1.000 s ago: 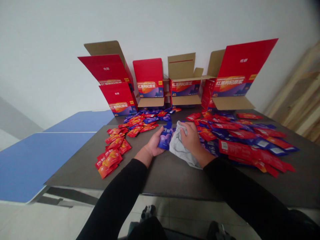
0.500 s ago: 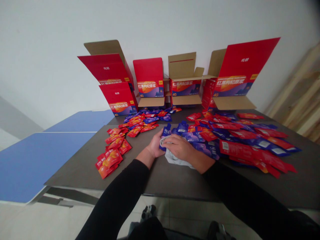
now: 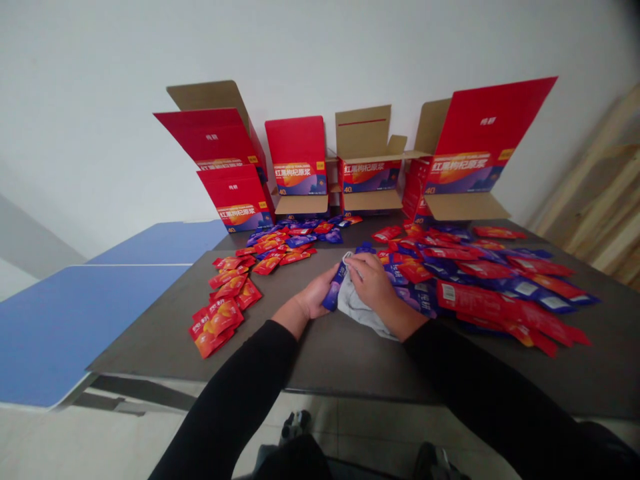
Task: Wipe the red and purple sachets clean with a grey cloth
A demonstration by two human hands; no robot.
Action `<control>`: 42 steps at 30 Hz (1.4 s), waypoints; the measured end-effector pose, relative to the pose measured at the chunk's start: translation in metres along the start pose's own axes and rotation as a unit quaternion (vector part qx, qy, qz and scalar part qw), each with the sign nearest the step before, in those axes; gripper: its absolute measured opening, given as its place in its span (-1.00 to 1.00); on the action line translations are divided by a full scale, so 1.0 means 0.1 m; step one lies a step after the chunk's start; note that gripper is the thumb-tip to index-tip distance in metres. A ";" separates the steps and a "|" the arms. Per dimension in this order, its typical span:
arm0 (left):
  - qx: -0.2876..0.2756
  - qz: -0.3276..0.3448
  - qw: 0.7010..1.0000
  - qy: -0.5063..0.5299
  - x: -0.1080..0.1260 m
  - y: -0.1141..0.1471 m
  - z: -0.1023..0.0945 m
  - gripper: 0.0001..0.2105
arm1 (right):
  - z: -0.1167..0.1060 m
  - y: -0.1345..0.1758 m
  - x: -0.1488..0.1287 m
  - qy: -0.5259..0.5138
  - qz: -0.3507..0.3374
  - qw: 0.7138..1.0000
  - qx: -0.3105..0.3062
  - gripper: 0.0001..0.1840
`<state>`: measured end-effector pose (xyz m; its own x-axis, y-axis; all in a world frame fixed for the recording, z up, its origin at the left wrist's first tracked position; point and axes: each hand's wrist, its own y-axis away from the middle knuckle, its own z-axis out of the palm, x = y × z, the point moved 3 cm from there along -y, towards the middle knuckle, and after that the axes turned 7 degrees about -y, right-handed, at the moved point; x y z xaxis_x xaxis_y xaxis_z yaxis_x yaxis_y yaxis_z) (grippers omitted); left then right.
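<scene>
Near the middle of the dark table, my left hand grips a blue-purple pouch along its left side. My right hand is closed on a grey-white cloth, which lies against the pouch's right side and upper end. The cloth's loose part hangs down below my right hand to the tabletop. Just right of that hand lie more blue pouches, partly hidden by it. A row of red sachets lies left of my left hand.
Open red cartons stand along the wall at the back. A heap of red and blue pouches covers the table's right side, and a smaller pile lies before the left cartons. A blue table adjoins at left.
My right hand and the cloth have moved slightly right and up along the pouch. The pouch is now tilted, with more of its lower part showing beside my left hand.
</scene>
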<state>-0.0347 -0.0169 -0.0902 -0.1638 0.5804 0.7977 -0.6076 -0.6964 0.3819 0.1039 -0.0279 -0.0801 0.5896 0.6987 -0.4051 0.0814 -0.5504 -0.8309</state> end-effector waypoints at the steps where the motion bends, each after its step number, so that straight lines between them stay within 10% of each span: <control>1: -0.001 -0.001 1.000 -0.003 0.00 0.00 0.00 -0.60 | 0.00 0.00 0.02 0.004 0.010 1.000 0.008 -0.71; 16: -0.021 0.003 1.000 0.012 0.17 0.20 -0.13 -0.70 | 0.01 0.00 0.17 0.021 0.105 0.994 0.022 -0.69; 23: 0.088 0.126 0.978 0.141 0.43 0.19 -0.36 -0.71 | 0.08 0.01 0.04 0.060 0.069 0.994 -0.066 -0.72; 29: 0.168 0.083 0.975 0.117 0.69 -0.22 -0.33 -0.69 | 0.10 0.00 0.00 0.061 0.079 0.990 -0.098 -0.70; 42: 0.105 -0.095 0.960 -0.241 0.88 -1.26 0.14 -0.82 | 0.11 0.01 -0.03 0.050 0.075 0.990 -0.108 -0.68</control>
<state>0.0386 0.1158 -0.0615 0.3434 0.4783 0.8083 -0.4129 -0.6962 0.5873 0.0938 -0.0256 -0.0842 0.6831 0.5596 -0.4693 0.1504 -0.7366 -0.6594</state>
